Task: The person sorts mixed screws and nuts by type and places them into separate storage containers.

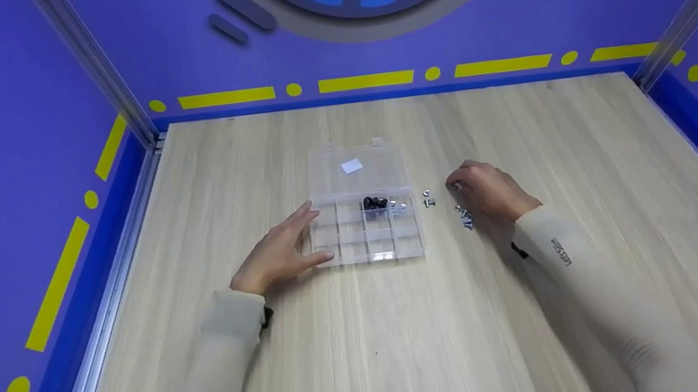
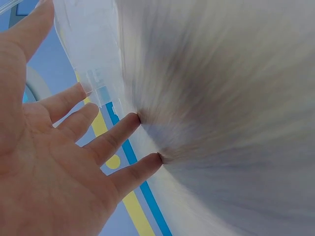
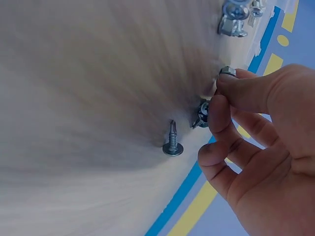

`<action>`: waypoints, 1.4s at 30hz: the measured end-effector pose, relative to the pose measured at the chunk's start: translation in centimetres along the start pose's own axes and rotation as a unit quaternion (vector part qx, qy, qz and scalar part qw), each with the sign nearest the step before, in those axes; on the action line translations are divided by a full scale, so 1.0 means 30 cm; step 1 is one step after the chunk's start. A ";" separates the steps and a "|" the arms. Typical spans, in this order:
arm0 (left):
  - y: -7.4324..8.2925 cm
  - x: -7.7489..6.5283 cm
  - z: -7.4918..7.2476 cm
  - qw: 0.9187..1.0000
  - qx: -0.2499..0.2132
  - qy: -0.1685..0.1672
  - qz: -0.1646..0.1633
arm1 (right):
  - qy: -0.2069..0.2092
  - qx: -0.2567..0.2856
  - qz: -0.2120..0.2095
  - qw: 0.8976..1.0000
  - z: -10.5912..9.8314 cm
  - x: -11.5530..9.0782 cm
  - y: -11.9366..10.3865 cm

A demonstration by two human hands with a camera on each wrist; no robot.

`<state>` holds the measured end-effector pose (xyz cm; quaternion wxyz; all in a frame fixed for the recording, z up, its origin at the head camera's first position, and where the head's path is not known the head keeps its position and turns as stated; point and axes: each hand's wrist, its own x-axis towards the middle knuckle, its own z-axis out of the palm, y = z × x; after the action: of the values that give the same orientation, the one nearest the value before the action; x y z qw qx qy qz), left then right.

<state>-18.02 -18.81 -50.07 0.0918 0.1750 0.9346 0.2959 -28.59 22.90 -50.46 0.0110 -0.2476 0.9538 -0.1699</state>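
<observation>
A clear plastic compartment box (image 1: 354, 251) lies with its lid (image 1: 330, 158) folded back. Beside its left edge my left hand (image 1: 279, 251) spreads its fingers, the thumb at the near left corner; the left wrist view shows fingertips (image 2: 158, 157) on the tabletop. My right hand (image 1: 488, 190), right of the box, pinches a small silver hex fastener (image 3: 227, 71) between thumb and forefinger; whether nut or bolt I cannot tell. Below it stands a silver screw (image 3: 172, 145) on its head, another screw (image 3: 203, 114) partly behind the fingers.
Black pieces (image 1: 375, 203) fill one far compartment, with silver pieces (image 1: 398, 207) in the one to its right. Several loose silver fasteners (image 1: 429, 201) lie between box and right hand. More screws (image 1: 466, 218) lie close to that hand. A white paper (image 1: 352, 166) shows at the lid.
</observation>
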 end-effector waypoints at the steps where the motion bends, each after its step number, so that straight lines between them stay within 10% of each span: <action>1: -0.001 0.000 0.001 1.000 0.001 0.000 0.000 | 0.002 0.000 0.001 1.000 0.003 0.000 0.000; 42: -0.003 0.007 0.002 1.000 0.006 -0.002 -0.004 | 0.001 0.019 0.054 0.998 0.001 0.005 -0.007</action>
<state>-18.23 -18.75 -50.19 0.0939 0.1723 0.9368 0.2896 -28.61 22.64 -50.42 0.0234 -0.1954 0.9624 -0.1874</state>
